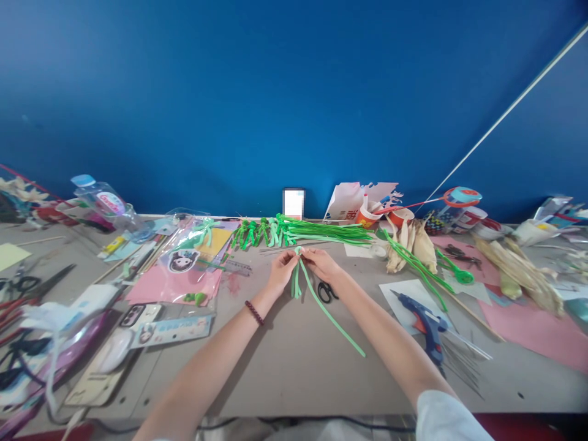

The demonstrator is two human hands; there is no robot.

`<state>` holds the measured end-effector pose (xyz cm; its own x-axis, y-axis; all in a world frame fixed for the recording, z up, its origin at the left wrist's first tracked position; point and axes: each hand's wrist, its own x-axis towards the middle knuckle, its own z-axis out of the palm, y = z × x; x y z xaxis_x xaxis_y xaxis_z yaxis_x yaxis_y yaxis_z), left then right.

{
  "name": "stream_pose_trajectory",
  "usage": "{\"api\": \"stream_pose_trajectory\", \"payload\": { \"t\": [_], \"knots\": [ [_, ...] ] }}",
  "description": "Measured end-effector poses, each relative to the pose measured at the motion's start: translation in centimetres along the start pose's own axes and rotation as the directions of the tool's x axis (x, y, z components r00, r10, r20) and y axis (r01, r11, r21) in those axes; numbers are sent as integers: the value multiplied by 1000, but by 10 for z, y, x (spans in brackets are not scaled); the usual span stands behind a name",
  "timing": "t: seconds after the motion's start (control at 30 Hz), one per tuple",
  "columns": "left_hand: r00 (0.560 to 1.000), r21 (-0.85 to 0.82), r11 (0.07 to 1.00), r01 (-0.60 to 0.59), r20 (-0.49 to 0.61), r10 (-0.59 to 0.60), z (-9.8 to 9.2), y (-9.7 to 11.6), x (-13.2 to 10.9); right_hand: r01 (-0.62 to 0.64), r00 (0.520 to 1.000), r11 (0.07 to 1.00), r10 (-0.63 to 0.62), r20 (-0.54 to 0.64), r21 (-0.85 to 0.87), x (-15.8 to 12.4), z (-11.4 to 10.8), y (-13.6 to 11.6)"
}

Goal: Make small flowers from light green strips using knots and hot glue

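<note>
My left hand (283,269) and my right hand (320,264) meet over the middle of the table, fingers closed around the top of a small bundle of pale green pipe cleaners (296,286). Short legs of the bundle hang down below the fingertips. One long pale green strand (335,324) trails from it toward the lower right. Black-handled scissors (326,293) lie beside my right wrist, partly hidden by it. Just beyond my hands lie a pile of green pipe cleaners (333,231) and a row of twisted green figures (257,231).
A phone (294,203) stands against the blue wall. To the right are a blue glue gun (427,324), dried corn husks (425,245) and red paper cups (367,217). On the left are a plastic bag (184,245), a bottle (108,199) and a white mouse (117,350).
</note>
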<state>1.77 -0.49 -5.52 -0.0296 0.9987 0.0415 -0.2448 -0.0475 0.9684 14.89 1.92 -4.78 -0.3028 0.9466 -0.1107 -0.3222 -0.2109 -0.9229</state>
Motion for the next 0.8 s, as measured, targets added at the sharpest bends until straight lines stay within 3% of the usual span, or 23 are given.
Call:
{"api": "stream_pose_trajectory", "payload": {
  "t": [0.47, 0.8],
  "knots": [
    [999, -16, 1000, 8, 31, -8, -1, -1, 0, -29, 999, 999, 31, -42, 42, 1, 1, 1],
    [998, 58, 997, -60, 35, 58, -1, 4, 1, -60, 995, 996, 54, -81, -72, 6, -4, -5]
  ]
}}
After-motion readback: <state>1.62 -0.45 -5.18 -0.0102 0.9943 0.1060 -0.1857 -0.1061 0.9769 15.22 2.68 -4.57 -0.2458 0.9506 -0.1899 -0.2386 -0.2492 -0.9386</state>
